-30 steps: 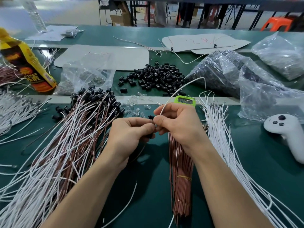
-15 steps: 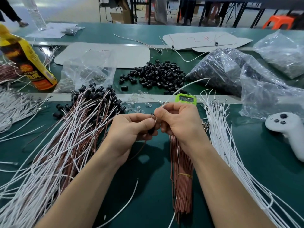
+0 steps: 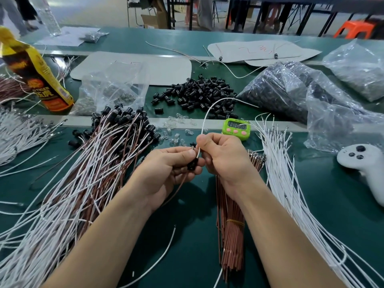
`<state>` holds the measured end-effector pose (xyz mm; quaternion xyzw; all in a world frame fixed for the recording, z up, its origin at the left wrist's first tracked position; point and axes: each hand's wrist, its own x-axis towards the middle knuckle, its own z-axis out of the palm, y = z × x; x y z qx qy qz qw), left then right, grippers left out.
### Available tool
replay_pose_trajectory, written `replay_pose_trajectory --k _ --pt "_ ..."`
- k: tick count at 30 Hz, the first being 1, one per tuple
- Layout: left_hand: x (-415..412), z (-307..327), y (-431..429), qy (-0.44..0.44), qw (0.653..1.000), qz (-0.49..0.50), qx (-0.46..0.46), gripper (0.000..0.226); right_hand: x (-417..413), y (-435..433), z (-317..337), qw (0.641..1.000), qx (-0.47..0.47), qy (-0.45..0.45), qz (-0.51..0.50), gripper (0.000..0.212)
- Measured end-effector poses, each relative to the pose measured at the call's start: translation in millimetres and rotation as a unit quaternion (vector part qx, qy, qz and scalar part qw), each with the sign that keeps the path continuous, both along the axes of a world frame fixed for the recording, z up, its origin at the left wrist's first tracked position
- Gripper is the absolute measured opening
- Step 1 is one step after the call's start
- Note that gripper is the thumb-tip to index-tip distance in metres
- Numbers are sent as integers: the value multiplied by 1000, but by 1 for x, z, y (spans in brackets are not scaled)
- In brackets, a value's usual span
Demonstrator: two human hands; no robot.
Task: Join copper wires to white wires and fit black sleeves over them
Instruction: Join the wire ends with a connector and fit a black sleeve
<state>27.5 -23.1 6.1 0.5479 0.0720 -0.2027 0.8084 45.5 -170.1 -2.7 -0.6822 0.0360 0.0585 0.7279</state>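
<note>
Your left hand [image 3: 166, 169] is pinching a black sleeve [image 3: 192, 164] between thumb and fingers, just above the green bench [image 3: 324, 204], with a copper wire [image 3: 179, 187] trailing down from it. Your right hand [image 3: 224, 161] is gripping a white wire [image 3: 204, 119] right beside the sleeve, its free length arching up toward the pile of loose sleeves [image 3: 199, 94]. Your fingers are hiding the wire's end, so I cannot tell how far it is seated. Pushing at an angle risks buckling the thin wire. A loosening pinch risks letting the sleeve slide off the copper wire.
</note>
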Motion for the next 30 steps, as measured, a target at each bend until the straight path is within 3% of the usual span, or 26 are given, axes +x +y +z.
replay_pose_trajectory --k 7,17,25,30 --pt "1 1 -1 35 998 21 -48 13 -1 -4 4 999 20 12 26 35" --pt "2 1 6 34 999 9 -26 21 -1 -11 8 996 23 46 74 33" --pt "-1 -2 1 -96 984 86 121 10 -2 -17 9 995 -26 38 92 31" --pt "-2 -4 -1 -196 952 133 194 31 -2 -11 7 991 -96 -58 70 29"
